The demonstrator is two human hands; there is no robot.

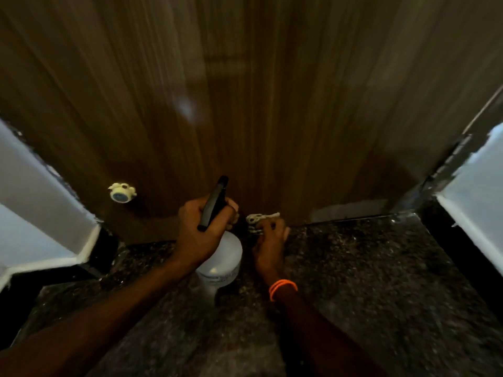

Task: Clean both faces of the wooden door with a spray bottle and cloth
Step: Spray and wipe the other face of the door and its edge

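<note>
The brown wooden door [258,104] fills the upper view, seen from above down to its bottom edge. My left hand [198,232] grips the neck of a white spray bottle [221,263] with a black trigger head, held just in front of the door's foot. Close to its right, my right hand [270,240] holds a pale cloth [258,220] against the bottom of the door. An orange band circles my right wrist.
A small pale round door stopper [121,192] sticks out of the door low on the left. White wall [40,213] flanks the left, another white wall [473,191] the right, with a metal hinge strip beside it. Dark speckled granite floor [367,281] lies below.
</note>
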